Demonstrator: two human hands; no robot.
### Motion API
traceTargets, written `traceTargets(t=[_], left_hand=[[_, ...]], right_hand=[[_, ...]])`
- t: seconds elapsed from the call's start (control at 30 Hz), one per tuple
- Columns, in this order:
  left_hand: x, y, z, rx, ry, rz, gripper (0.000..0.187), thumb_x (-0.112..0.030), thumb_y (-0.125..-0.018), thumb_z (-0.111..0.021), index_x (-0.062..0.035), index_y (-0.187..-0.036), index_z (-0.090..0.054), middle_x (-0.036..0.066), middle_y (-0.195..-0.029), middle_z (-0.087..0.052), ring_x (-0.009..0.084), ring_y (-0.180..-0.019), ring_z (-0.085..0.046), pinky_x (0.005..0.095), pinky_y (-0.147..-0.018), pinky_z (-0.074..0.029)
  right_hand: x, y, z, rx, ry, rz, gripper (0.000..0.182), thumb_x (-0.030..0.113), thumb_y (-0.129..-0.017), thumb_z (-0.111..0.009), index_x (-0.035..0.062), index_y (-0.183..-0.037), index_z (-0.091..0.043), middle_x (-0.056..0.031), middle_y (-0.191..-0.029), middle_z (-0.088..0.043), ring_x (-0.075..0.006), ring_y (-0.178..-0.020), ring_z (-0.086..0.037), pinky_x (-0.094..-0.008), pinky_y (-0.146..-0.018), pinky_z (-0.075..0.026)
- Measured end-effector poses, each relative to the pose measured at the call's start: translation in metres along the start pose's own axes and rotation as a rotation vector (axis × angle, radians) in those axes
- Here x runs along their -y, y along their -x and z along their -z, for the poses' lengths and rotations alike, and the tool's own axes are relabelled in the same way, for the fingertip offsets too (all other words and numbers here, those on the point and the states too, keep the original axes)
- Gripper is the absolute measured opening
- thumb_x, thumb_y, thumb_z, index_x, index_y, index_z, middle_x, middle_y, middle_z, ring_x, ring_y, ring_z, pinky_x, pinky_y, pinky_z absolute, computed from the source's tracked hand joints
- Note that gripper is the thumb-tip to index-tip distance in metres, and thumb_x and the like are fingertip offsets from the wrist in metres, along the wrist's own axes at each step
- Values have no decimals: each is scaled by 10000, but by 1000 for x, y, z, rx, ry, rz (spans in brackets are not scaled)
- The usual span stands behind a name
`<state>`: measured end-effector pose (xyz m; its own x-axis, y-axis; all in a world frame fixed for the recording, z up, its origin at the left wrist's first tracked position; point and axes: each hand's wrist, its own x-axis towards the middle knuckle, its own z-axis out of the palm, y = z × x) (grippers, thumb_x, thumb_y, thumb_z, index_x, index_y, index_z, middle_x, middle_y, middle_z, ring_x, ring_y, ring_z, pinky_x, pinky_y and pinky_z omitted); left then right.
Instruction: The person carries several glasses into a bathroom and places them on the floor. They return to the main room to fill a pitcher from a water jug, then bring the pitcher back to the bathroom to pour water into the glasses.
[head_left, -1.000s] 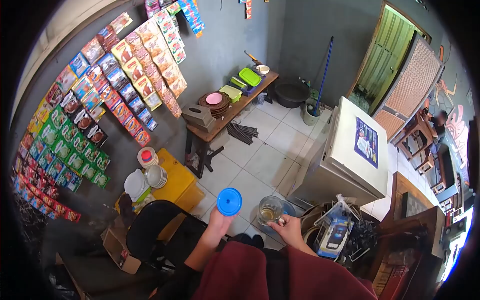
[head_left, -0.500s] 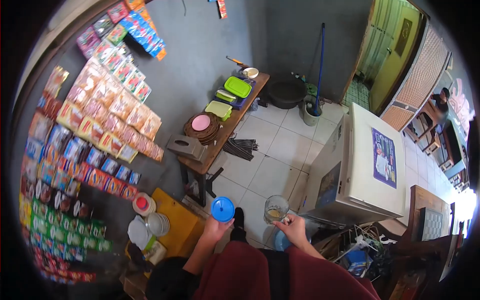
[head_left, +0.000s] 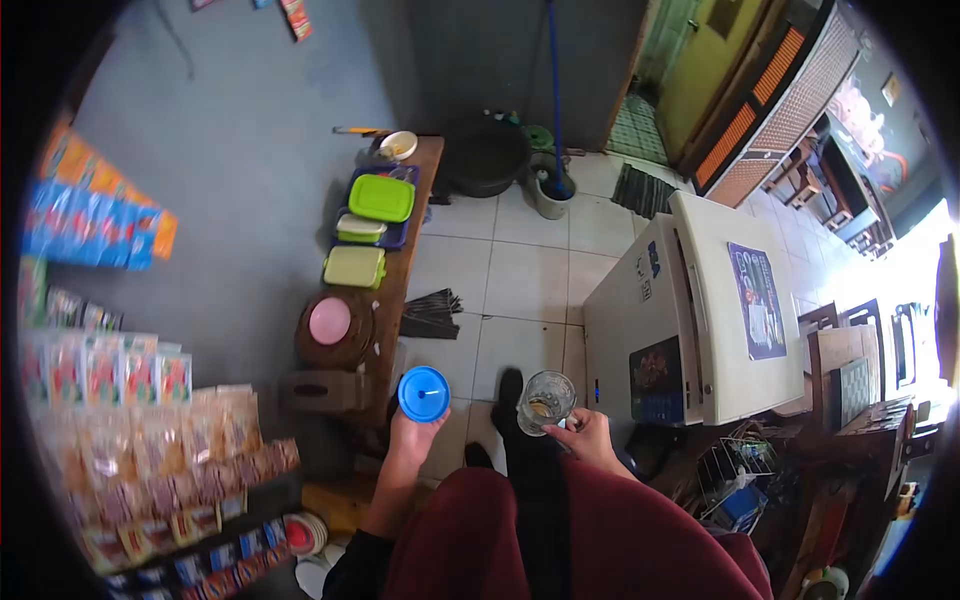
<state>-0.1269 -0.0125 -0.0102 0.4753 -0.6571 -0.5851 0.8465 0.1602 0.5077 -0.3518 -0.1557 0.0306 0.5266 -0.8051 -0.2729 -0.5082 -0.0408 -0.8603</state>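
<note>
In my left hand [head_left: 413, 436] is a round blue lid [head_left: 424, 393], its top facing me, with a small pale mark near its centre. The fingers are mostly hidden under it. My right hand [head_left: 590, 440] is closed on the handle of a clear glass mug [head_left: 547, 398]. A little light-brown stuff shows at the bottom of the mug. Lid and mug are apart, held at about the same height over the floor.
A wooden bench [head_left: 425, 190] on the left holds green containers [head_left: 381, 198], a pink plate [head_left: 329, 321] and a tissue box [head_left: 325, 391]. To the right stands a white chest freezer [head_left: 640, 290]. Sachets [head_left: 150, 450] hang at left. A mop bucket [head_left: 551, 195] stands ahead on the tiles.
My view has swung to the right and I have stepped forward, with a foot now ahead. Both hands still hold the lid and the mug.
</note>
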Motion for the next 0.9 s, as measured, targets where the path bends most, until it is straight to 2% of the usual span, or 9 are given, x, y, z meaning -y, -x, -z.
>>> traceTargets(t=[0.13,0.23,0.3,0.43,0.5,0.7,0.77,0.9], left_hand=[[2,-73,-33,72,-68,147,225,-258,-805,-374,-112,-945,-473,40,-946,-512,185,-850,-485,375,-761,-384],[-19,-134,-98,143,-137,192,225,-262,-804,-378,-113,-940,-479,35,-929,-514,176,-836,-486,355,-732,-399],[-32,-173,-147,158,-158,224,221,-259,-804,-382,-113,-935,-483,31,-916,-514,167,-823,-487,336,-704,-412],[-61,-254,-247,315,-290,183,246,-263,-803,-378,-107,-970,-471,50,-966,-508,198,-848,-495,364,-731,-416],[-65,-286,-289,394,-337,68,252,-259,-803,-381,-94,-972,-469,58,-961,-508,197,-851,-493,368,-741,-409],[-64,-380,-368,412,-300,172,248,-249,-801,-377,-81,-954,-476,58,-957,-509,192,-846,-488,361,-744,-400],[-63,-413,-394,325,-312,248,239,-244,-801,-370,-89,-943,-485,52,-936,-517,187,-838,-489,359,-732,-404],[-53,-520,-443,349,-411,267,259,-263,-808,-352,-94,-964,-471,48,-943,-511,177,-835,-488,341,-715,-405]], right_hand=[[2,-62,8,-100,-1,7,434,201,-579,-701,58,-448,-314,18,-404,-336,-39,-435,-283,-223,-378,-272],[8,-124,24,-191,-1,45,431,190,-579,-701,57,-448,-312,23,-403,-327,-38,-431,-277,-221,-376,-271],[20,-163,44,-197,-31,19,407,209,-581,-687,31,-453,-345,-36,-400,-364,-77,-408,-296,-253,-387,-317],[41,-254,85,-261,-126,42,406,212,-581,-688,31,-456,-346,-45,-399,-367,-79,-401,-301,-255,-388,-322],[52,-293,106,-325,-91,101,410,213,-582,-688,31,-458,-343,-42,-398,-363,-80,-400,-305,-253,-392,-327],[79,-407,159,-464,-175,83,417,204,-605,-674,26,-465,-324,-29,-405,-317,-70,-430,-269,-243,-385,-289],[77,-444,175,-517,-186,36,419,207,-596,-680,21,-470,-327,-22,-411,-309,-68,-437,-270,-242,-388,-290],[73,-521,218,-579,-132,27,404,218,-589,-685,14,-472,-355,-29,-408,-331,-68,-430,-276,-244,-391,-295]])
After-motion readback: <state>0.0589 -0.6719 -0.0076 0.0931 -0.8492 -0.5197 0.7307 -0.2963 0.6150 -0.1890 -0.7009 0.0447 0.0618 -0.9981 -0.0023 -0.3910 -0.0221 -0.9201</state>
